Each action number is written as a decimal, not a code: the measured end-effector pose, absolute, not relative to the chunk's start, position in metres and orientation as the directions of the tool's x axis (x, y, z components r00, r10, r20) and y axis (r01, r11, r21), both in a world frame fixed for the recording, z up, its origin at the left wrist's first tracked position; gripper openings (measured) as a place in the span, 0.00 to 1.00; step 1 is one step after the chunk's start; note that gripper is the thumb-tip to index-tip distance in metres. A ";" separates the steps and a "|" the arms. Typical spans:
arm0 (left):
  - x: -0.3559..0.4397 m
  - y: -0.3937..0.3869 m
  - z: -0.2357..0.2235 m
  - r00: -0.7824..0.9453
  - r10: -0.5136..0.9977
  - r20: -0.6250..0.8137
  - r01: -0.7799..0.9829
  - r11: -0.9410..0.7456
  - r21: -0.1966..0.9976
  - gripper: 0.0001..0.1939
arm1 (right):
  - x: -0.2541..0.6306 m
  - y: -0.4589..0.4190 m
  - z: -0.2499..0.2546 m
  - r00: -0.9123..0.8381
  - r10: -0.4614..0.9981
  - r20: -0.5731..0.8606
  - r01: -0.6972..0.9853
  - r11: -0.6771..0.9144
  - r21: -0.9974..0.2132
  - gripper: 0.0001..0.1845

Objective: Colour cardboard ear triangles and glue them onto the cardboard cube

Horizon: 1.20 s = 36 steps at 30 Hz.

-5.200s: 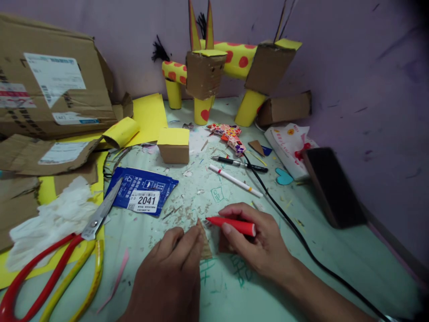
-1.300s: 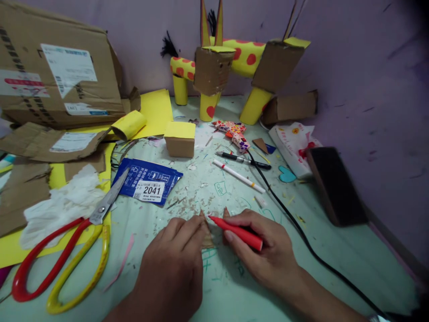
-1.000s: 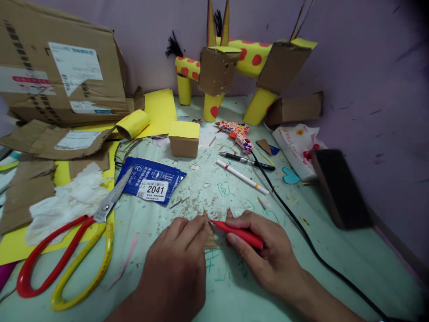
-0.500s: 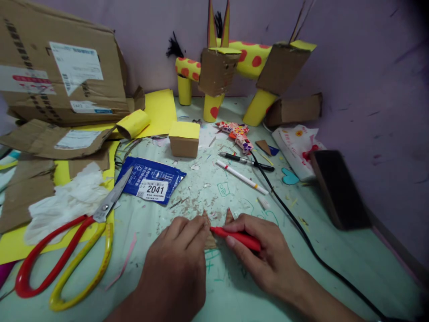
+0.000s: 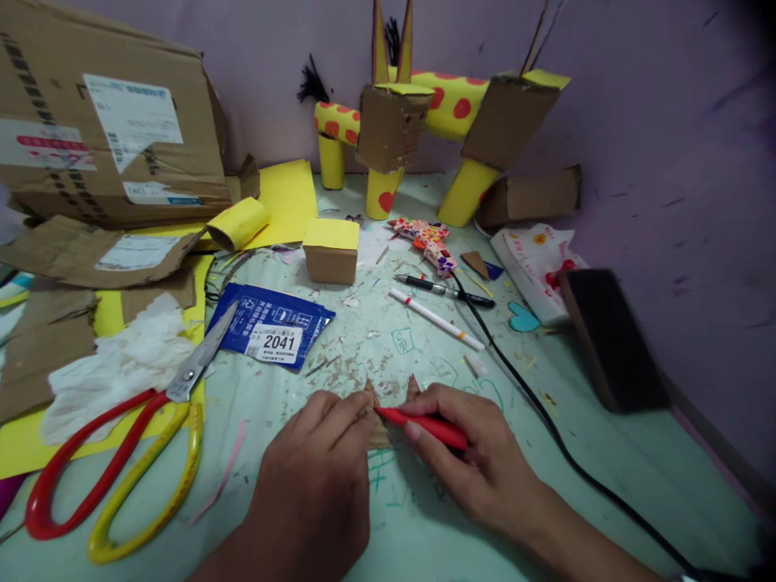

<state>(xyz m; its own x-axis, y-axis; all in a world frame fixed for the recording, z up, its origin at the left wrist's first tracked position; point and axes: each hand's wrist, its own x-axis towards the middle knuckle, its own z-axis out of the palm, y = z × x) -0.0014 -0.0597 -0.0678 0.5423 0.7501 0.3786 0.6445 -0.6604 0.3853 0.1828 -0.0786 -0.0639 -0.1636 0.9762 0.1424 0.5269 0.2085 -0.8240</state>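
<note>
My left hand (image 5: 321,465), its fingers curled together, presses a small pointed piece of brown cardboard (image 5: 380,437) flat on the table. In my right hand (image 5: 478,457) is a red marker (image 5: 433,426), pinched between thumb and fingers. The marker's tip touches the cardboard's edge beside my left fingertips. Another pointed cardboard tip (image 5: 413,390), reddish at its point, shows just behind my right fingers; the rest of it is hidden. Red-and-yellow-handled scissors (image 5: 187,374) lie to the left of my left hand, partly over crumpled white tissue (image 5: 121,356).
Yellow-and-red spotted cardboard animals (image 5: 391,129) stand at the wall. A small yellow-topped box (image 5: 331,263), a blue packet (image 5: 272,319), a black pen (image 5: 436,286) and a white pen (image 5: 433,318) lie ahead. A black cable (image 5: 533,396) and a phone (image 5: 615,339) are on the right.
The marker's tip has shifted very slightly left along the cardboard edge. The whole view has also drifted a little. Both hands keep their holds.
</note>
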 end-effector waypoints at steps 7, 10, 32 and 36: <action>-0.001 -0.061 -0.067 0.553 0.743 0.376 0.634 -0.669 0.388 0.19 | 0.183 -0.077 -0.062 -0.108 0.985 0.137 0.467 0.172 -0.867 0.05; -0.001 -0.060 -0.066 0.544 0.752 0.371 0.644 -0.658 0.390 0.17 | 0.182 -0.076 -0.061 -0.115 0.984 0.139 0.492 0.178 -0.852 0.05; -0.003 -0.060 -0.069 0.554 0.738 0.386 0.635 -0.674 0.377 0.19 | 0.184 -0.080 -0.062 -0.095 0.989 0.114 0.437 0.144 -0.888 0.06; -0.002 -0.061 -0.070 0.553 0.746 0.372 0.639 -0.666 0.385 0.19 | 0.182 -0.079 -0.063 -0.095 0.984 0.148 0.456 0.176 -0.873 0.05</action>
<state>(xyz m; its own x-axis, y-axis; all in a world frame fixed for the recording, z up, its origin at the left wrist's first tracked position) -0.0019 -0.0609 -0.0698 0.5529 0.7457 0.3718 0.6394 -0.6658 0.3845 0.1825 -0.0786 -0.0625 -0.0955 0.9843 0.1484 0.4558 0.1757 -0.8726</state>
